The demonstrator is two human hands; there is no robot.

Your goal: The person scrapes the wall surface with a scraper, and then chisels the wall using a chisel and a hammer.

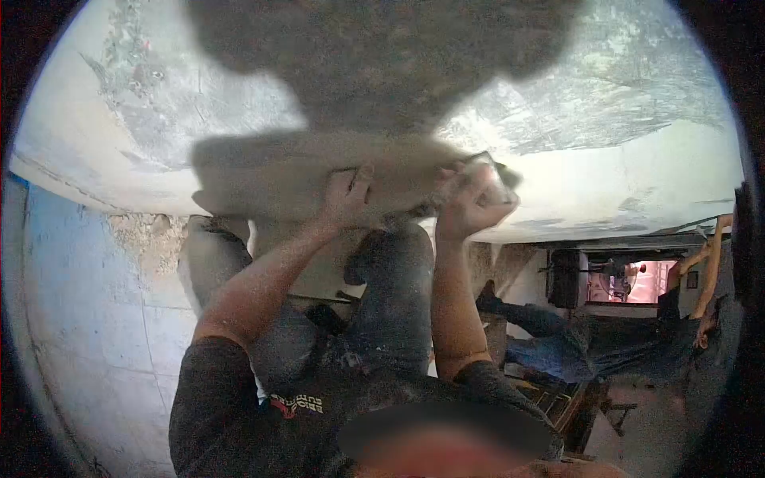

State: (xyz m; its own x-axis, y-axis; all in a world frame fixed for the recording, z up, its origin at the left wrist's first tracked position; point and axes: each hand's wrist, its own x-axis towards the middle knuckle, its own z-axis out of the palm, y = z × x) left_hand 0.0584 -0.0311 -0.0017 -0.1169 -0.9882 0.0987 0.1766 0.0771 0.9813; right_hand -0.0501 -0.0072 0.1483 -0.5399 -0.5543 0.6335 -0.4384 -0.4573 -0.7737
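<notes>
My left hand (348, 197) is closed, its fingers bent over a thin dark edge against the grey, shadowed part of a pale, patchy surface (637, 179). To its right my right hand (476, 203) is raised and blurred, fingers curled round a light-coloured thing that I cannot make out. Both forearms reach forward from my dark shirt, with my legs in jeans (390, 295) between them. A large dark shadow covers the surface ahead of my hands.
A blue and white wall (96, 295) with a rough, crumbling patch is at the left. At the right another person in dark clothes and jeans (550, 354) has an arm extended, near a window-like opening (644, 281).
</notes>
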